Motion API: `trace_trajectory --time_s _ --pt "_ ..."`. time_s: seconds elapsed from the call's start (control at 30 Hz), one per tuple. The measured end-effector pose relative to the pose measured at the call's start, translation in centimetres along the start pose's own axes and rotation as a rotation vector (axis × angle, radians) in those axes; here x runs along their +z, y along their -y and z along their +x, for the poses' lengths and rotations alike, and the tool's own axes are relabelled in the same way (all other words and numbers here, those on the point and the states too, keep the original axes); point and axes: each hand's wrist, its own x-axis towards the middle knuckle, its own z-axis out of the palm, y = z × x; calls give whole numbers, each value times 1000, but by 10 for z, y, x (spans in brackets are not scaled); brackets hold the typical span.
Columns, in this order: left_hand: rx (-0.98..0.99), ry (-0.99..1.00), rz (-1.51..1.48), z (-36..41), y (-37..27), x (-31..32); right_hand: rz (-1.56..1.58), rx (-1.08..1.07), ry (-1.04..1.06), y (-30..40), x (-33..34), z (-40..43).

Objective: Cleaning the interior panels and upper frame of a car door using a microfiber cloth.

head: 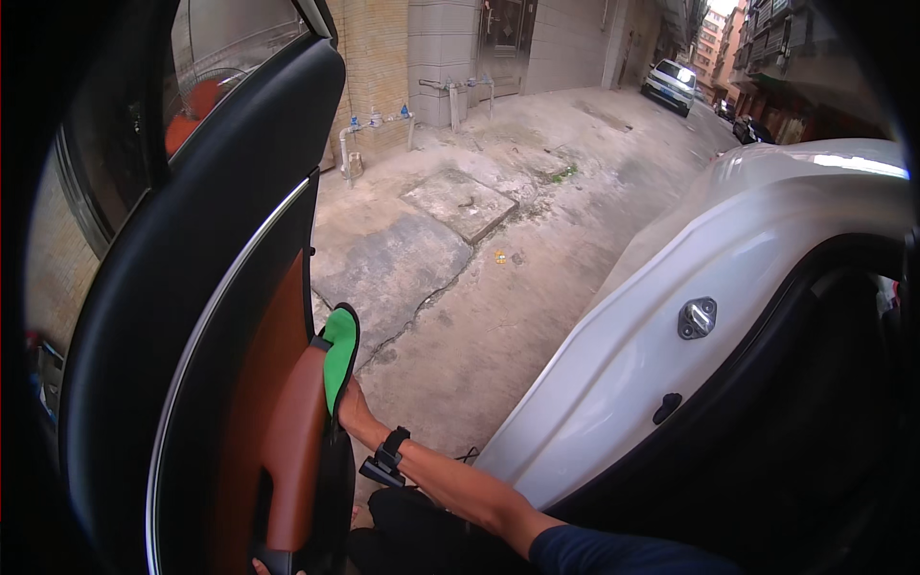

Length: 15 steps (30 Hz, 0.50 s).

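Observation:
My right hand (352,408) reaches across to the open car door and holds a green cloth (340,356) with black edging. The cloth lies against the end of the brown armrest (296,424), by the door's edge, and hides most of my fingers. A black band with a small device (388,456) is on my right wrist. At the bottom rim of the view, only a few fingertips of my left hand (260,566) show, at the armrest's lower end; the rest is cut off. The inner door panel (237,215) is black and brown with a silver trim strip (215,302).
The white car body (611,345) rises on the right, with a metal door striker (697,318) on its frame. Beyond the door are concrete ground (460,330), a raised slab (467,205) and water pipes (377,121). A white car (670,86) stands farther up the lane.

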Motion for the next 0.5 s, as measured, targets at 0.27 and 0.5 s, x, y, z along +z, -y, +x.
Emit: trace_trajectory --time_s 0.27,0.5 --pt "-255 155 -6 -17 -4 0 -458 290 353 6 20 -127" --pt "-193 128 -65 -18 7 8 -531 384 568 51 44 -211"
